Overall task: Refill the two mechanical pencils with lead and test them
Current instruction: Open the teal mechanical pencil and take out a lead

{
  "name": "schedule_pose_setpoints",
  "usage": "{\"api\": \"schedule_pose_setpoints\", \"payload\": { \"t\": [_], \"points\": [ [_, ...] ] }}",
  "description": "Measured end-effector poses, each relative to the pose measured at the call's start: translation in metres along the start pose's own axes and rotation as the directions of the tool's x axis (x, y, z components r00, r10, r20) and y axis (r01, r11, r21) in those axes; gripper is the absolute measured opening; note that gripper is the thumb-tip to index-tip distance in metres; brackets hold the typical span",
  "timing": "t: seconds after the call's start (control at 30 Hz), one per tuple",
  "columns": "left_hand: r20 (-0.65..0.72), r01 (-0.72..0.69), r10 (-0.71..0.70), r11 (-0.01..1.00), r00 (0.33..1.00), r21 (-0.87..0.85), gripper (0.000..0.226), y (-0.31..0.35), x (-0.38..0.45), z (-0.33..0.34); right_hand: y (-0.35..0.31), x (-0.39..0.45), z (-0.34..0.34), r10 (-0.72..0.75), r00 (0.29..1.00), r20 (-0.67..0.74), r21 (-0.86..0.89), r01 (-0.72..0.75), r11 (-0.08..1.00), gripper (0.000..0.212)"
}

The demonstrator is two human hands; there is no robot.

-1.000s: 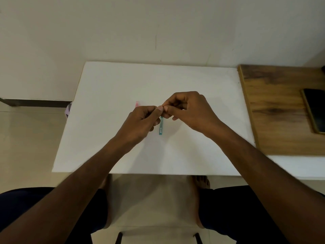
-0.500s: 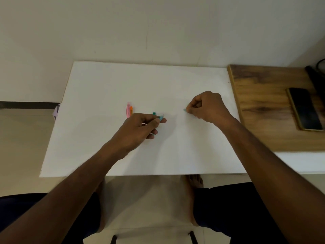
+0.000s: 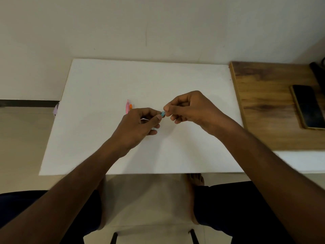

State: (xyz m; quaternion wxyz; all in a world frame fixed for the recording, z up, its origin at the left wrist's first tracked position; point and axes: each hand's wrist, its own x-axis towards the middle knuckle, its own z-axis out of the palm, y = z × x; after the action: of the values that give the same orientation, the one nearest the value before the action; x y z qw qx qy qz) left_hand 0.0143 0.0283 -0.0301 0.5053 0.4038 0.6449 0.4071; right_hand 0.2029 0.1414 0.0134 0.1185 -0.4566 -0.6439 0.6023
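Since half a second ago our right hand (image 3: 190, 108) has come back to pinch the slim teal plastic pencil (image 3: 163, 113) that our left hand (image 3: 139, 126) grips at mid-frame. Left of them, a glossy pink pencil (image 3: 127, 106) lies on the matte white board (image 3: 98, 120); a wooden desk (image 3: 263, 110) sits right.

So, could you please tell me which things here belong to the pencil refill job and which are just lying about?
Part of the job:
- blue pencil, gripped by the left hand
- right hand, pinching at the blue pencil's end
- pink pencil, lying on the white board

Just lying about:
- phone on the wooden table
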Motion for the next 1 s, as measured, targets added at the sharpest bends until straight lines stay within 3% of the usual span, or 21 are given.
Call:
{"api": "schedule_pose_setpoints", "payload": {
  "t": [0.17, 0.27, 0.47, 0.6, 0.73, 0.87, 1.0],
  "points": [
    [0.003, -0.002, 0.002, 1.0, 1.0, -0.004, 0.017, -0.001, 0.0, 0.002, 0.004, 0.002, 0.003, 0.044, 0.997, -0.065, -0.014, -0.045, 0.999, 0.014],
    [0.004, -0.008, 0.008, 1.0, 1.0, -0.007, 0.016, 0.001, -0.001, 0.002, 0.004, 0.003, 0.001, 0.057, 0.998, -0.031, 0.003, -0.057, 0.998, 0.004],
    [0.001, 0.034, -0.034, 0.996, 0.999, 0.086, 0.023, 0.007, -0.005, 0.007, 0.002, 0.009, -0.004, 0.125, 0.992, 0.002, -0.065, -0.125, 0.99, 0.01],
    [0.032, 0.075, -0.079, 0.99, 0.996, 0.119, 0.021, 0.007, -0.005, 0.01, -0.001, 0.011, -0.016, 0.136, 0.985, -0.107, -0.09, -0.145, 0.985, 0.011],
    [0.007, 0.088, -0.089, 0.995, 0.996, 0.038, 0.022, 0.006, -0.007, 0.016, 0.003, 0.012, -0.044, -0.099, 0.916, -0.39, -0.33, -0.038, 0.943, 0.004],
    [-0.031, 0.112, -0.112, 0.994, 0.993, -0.022, 0.023, 0.007, -0.005, 0.025, 0.017, 0.016, -0.049, 0.027, 0.951, -0.309, -0.418, -0.161, 0.894, 0.013],
    [-0.064, 0.109, -0.103, 0.99, 0.993, 0.088, 0.021, 0.009, 0.004, 0.041, 0.031, 0.027, -0.042, 0.058, 0.948, -0.312, -0.573, -0.237, 0.784, 0.02]
  ]
}}
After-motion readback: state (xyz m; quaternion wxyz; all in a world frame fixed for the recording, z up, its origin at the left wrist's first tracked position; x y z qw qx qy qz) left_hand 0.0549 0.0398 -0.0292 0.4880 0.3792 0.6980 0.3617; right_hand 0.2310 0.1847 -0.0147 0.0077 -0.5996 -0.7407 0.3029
